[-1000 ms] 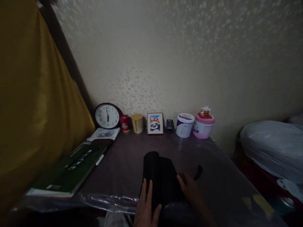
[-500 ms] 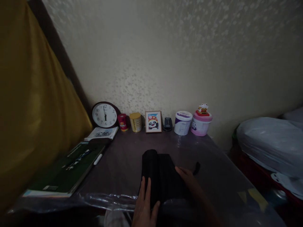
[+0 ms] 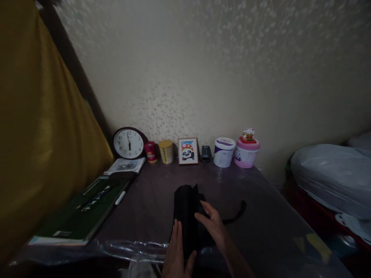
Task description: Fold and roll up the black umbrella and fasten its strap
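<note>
**Black cloth pressed flat under both hands**

From the head camera, a black cloth (image 3: 188, 210) lies on the near middle of the tabletop (image 3: 150, 200), its left side doubled over into a thick roll or fold. The left hand (image 3: 176, 251) lies flat on the near left edge, fingers straight and thumb spread, gripping nothing. The right hand (image 3: 213, 226) rests on top of the cloth with its fingers loosely extended toward the fold. I cannot tell whether they pinch a layer or only press on it.

To my eye this is a fold being made or smoothed. A thin black strap (image 3: 239, 212) trails loose to the right. A next move would call for keeping the left edge pinned while the right side and that strap are brought over evenly.

The room is dim, and the cloth is so dark that its layers and edges run together. The nearest end of the cloth and both wrists are cut off at the bottom of the frame. A clear plastic sheet (image 3: 130, 247) over the tabletop catches glare along the front. Along the wall stand a clock (image 3: 128, 143) and a framed panda picture (image 3: 188, 151), well apart from the cloth.
</note>
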`<state>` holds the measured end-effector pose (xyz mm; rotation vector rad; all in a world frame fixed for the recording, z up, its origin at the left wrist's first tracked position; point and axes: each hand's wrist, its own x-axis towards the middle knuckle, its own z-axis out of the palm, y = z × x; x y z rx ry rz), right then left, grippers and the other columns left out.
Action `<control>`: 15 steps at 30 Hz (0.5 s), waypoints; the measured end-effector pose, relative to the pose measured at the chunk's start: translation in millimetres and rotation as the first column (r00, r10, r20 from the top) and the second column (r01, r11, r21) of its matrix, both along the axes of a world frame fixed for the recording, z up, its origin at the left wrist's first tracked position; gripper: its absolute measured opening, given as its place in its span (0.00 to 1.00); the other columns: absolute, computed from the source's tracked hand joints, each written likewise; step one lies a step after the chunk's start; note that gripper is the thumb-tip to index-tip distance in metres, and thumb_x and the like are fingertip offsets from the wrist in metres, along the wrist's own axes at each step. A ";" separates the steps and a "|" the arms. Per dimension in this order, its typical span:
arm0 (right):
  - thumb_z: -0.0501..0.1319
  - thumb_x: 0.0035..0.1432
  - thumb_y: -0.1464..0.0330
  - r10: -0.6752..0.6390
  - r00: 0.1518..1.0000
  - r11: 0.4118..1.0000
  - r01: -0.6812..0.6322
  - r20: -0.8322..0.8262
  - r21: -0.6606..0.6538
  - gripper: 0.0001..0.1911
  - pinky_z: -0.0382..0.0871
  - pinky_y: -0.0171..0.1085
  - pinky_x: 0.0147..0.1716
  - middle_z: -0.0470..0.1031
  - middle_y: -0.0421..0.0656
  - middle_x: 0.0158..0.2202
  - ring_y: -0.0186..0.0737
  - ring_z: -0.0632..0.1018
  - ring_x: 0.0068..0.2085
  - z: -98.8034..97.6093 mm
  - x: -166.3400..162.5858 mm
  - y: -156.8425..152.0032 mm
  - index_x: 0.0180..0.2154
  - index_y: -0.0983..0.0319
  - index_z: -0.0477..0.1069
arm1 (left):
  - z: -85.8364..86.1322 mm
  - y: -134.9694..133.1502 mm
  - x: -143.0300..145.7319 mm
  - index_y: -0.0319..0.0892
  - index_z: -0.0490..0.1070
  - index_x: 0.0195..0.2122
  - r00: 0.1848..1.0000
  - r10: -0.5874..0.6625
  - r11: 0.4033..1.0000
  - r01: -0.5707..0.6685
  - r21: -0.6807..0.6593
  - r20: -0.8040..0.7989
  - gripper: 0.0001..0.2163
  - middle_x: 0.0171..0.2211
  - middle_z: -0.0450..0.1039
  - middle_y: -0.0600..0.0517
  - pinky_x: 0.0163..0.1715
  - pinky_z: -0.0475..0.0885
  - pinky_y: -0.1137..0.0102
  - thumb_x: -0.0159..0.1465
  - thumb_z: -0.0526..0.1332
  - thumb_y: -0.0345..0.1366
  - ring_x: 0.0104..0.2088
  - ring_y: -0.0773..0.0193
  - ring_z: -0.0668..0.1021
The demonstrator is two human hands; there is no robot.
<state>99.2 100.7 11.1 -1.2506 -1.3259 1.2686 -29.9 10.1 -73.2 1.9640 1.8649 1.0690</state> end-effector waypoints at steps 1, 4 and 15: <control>0.61 0.43 0.65 0.021 1.000 1.000 -0.020 0.009 -0.022 0.26 0.57 0.47 0.54 0.70 0.49 0.51 0.49 0.66 0.55 3.2 -6.6 -0.7 0.47 0.63 0.67 | -0.9 0.5 -0.9 0.43 0.29 0.62 1.000 -0.006 1.000 0.006 0.000 -0.009 0.33 0.65 0.36 0.44 0.58 0.57 0.57 0.61 0.50 0.34 0.63 0.58 0.48; 0.60 0.44 0.67 0.072 0.997 0.996 -0.070 0.031 -0.054 0.27 0.58 0.45 0.53 0.68 0.50 0.53 0.47 0.66 0.55 7.6 -25.8 -2.2 0.49 0.64 0.65 | -5.1 2.4 -3.1 0.40 0.30 0.62 0.999 -0.025 1.000 0.025 0.000 -0.025 0.37 0.65 0.36 0.41 0.58 0.58 0.58 0.57 0.53 0.31 0.63 0.57 0.48; 0.59 0.44 0.71 0.191 0.948 0.981 -0.194 0.256 -0.010 0.28 0.66 0.34 0.32 0.71 0.41 0.32 0.36 0.73 0.32 -3.1 -58.1 1.2 0.51 0.66 0.64 | -20.3 2.9 -7.1 0.42 0.31 0.62 1.000 -0.019 1.000 0.020 0.003 -0.023 0.36 0.64 0.39 0.40 0.57 0.59 0.56 0.57 0.53 0.33 0.63 0.55 0.51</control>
